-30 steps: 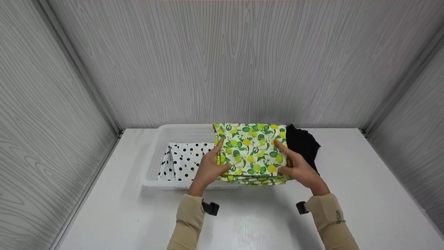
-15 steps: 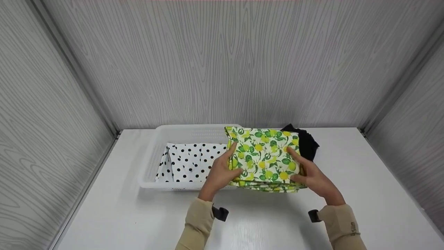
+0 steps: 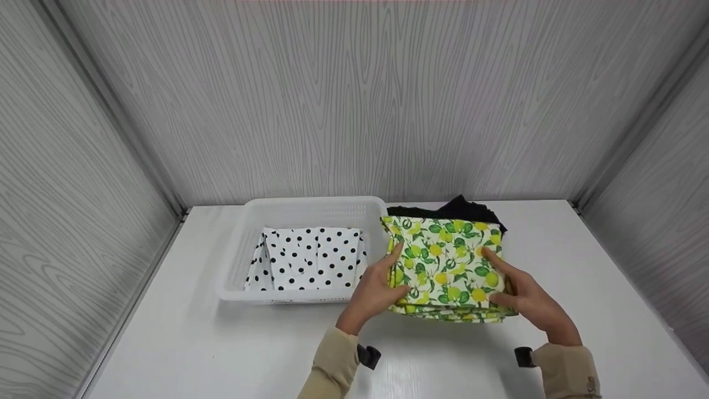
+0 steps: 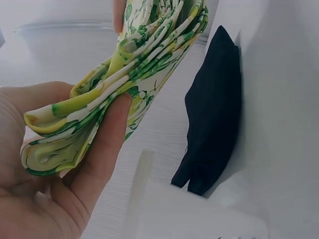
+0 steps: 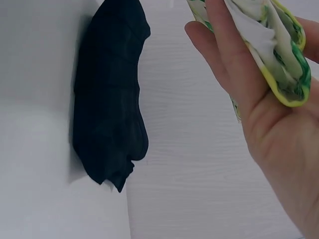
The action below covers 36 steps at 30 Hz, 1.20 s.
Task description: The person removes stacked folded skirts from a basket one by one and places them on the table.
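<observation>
A folded cloth (image 3: 443,260) printed with lemons and green leaves is held between both hands above the table. My left hand (image 3: 374,291) grips its left edge, thumb on the top face. On the opposite edge my right hand (image 3: 529,299) grips the cloth, its thumb likewise on top. The left wrist view shows several folded layers of the lemon cloth (image 4: 99,94) pinched between thumb and fingers. Behind it, partly hidden in the head view, lies a black cloth (image 3: 471,210); the right wrist view shows this black cloth (image 5: 109,94) whole, lying on the table.
Left of the hands stands a white plastic basket (image 3: 230,277) with perforated walls. Inside it is a folded white cloth with black dots (image 3: 310,257). Grey wood-grain panels (image 3: 354,100) enclose the white table (image 3: 249,349) at the back and both sides.
Both hands have carried the lemon cloth to the right and nearer to me, off the basket and in front of the black cloth. More of the dotted cloth now shows.
</observation>
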### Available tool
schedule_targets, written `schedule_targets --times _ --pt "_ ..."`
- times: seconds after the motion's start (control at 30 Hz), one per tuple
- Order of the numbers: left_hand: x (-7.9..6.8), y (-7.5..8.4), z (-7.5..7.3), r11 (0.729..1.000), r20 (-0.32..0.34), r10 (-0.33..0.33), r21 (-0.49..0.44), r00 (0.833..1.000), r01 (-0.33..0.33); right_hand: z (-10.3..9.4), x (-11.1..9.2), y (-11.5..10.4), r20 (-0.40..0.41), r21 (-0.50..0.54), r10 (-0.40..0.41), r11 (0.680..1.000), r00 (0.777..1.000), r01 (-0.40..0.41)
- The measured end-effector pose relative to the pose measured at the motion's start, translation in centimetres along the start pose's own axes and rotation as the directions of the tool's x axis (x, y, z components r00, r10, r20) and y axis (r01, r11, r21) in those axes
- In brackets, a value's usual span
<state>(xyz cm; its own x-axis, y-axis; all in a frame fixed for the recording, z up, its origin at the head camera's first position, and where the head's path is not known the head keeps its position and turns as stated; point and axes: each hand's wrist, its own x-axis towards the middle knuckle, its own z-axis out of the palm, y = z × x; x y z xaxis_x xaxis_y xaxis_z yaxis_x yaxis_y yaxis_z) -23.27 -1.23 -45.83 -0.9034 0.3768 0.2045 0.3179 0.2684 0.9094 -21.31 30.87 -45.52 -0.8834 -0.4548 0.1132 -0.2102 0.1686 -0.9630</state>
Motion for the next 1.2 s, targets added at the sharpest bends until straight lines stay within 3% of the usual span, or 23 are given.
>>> schedule_targets --times 0.27,0.53,0.9,1.07,1.2 --pt "-0.7 -0.3 1.9 0.998 0.057 -0.028 -0.046 0.998 0.03 -0.7 -1.8 0.5 0.021 0.036 0.034 0.999 0.999 -0.035" --pt "-1.8 -1.6 4.0 0.995 0.072 -0.045 -0.091 0.996 0.052 -1.0 -3.4 1.8 0.056 0.062 0.074 0.995 0.996 -0.077" --pt "-3.1 -3.4 6.1 0.987 0.128 -0.083 -0.124 0.988 0.099 -1.2 -5.7 4.0 0.045 0.023 0.128 0.991 0.991 -0.13" --pt "-3.3 -4.2 6.8 0.985 0.127 -0.113 -0.116 0.985 0.128 -1.1 -6.2 4.9 0.016 0.028 0.199 0.979 0.98 -0.2" --pt "-3.3 -4.8 7.1 0.983 0.128 -0.16 -0.07 0.979 0.169 -0.8 -6.1 5.5 -0.044 0.013 0.285 0.959 0.958 -0.285"
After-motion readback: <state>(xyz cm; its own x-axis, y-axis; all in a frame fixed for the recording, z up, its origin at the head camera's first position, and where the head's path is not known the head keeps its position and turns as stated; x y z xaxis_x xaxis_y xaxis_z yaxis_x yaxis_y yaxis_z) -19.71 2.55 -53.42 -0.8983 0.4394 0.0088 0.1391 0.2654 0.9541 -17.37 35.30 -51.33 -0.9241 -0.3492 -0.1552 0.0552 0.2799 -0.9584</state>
